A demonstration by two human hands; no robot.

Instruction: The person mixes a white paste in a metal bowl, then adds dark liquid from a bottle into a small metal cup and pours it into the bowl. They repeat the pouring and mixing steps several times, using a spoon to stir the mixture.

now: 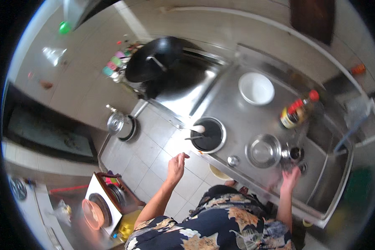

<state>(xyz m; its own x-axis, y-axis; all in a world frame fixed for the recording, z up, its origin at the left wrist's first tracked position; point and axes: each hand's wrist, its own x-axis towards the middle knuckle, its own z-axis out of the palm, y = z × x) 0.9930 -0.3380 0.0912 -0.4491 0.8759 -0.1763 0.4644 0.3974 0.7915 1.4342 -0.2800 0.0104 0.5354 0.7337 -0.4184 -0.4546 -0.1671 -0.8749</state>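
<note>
My left hand hangs over the tiled floor with its fingers loosely bent and nothing seen in it. Up and to its right, a dark-filled metal pot sits at the counter's edge, with a white spoon and another handle across its rim. My right hand is at the sink side, close to a small metal vessel; blur hides whether it touches anything. Beside that vessel a round metal basin stands on the steel counter. A small shiny round object lies left of the basin.
A white bowl and red-capped sauce bottles stand farther back. A black wok is on the stove at upper left. The sink basin lies right of my right hand. A lidded metal pot stands at left.
</note>
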